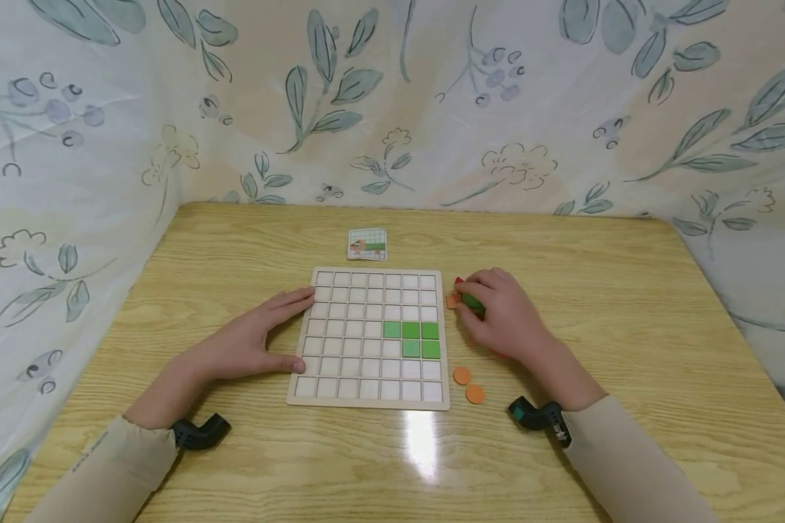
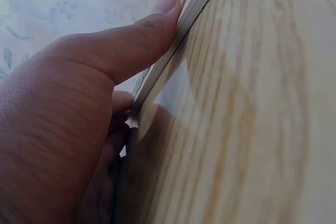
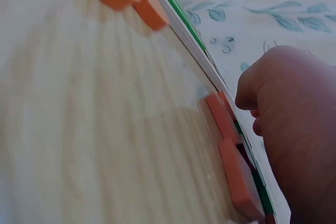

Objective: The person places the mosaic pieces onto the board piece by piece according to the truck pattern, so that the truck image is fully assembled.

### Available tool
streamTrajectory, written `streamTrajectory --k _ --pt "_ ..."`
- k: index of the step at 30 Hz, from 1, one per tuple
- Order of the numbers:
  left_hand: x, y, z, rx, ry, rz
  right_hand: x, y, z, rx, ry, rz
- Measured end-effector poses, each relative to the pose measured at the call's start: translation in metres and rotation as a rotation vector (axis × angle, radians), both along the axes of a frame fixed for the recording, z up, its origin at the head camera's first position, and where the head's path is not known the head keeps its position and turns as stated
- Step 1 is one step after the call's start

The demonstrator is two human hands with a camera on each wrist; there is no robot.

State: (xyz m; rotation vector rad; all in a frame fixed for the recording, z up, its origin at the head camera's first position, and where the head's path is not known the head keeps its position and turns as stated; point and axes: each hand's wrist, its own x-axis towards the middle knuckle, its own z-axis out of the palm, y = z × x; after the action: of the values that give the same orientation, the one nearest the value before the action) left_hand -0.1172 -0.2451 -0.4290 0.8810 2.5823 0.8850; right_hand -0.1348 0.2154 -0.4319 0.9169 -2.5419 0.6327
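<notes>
My left grip (image 1: 251,345) lay open, fingers and thumb touching the left edge of the gridded board (image 1: 351,328), which rested on the worktop (image 1: 248,472) with five green squares (image 1: 411,330) in cells towards its right side. My right grip (image 1: 506,312) curled over loose bits just beside the opposite edge; a green piece (image 1: 473,303), an orange piece (image 1: 452,301) and a red piece (image 1: 459,280) showed about my fingers, but I could not tell whether I had pinched any. Because they lay so crowded and my hand hid part of them, I judged I might drag a neighbour along. Bumping the rim could have jolted the squares, and a low wrist could have swept the two orange discs (image 1: 461,375) aside.
</notes>
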Motion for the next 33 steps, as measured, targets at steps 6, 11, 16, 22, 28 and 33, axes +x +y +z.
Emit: streamTrajectory --k 6,11,16,22,28,33 --pt "0.0 0.0 -0.002 0.015 -0.006 0.003 -0.005 0.009 -0.001 -0.016 -0.022 0.0" --pt "0.001 0.0 -0.002 0.013 -0.005 0.002 -0.006 0.015 -0.002 -0.019 -0.086 -0.006" --pt "0.0 0.002 -0.002 0.009 -0.006 -0.002 -0.007 0.02 -0.002 -0.014 -0.167 -0.02" --pt "0.0 0.001 -0.002 0.009 0.011 -0.004 -0.009 0.021 0.0 -0.014 -0.218 -0.024" --pt "0.0 -0.001 -0.002 0.015 0.016 -0.004 -0.01 0.019 0.003 -0.024 -0.223 -0.018" --pt "0.0 0.0 0.0 0.017 0.011 -0.005 -0.009 0.018 0.004 -0.035 -0.218 -0.018"
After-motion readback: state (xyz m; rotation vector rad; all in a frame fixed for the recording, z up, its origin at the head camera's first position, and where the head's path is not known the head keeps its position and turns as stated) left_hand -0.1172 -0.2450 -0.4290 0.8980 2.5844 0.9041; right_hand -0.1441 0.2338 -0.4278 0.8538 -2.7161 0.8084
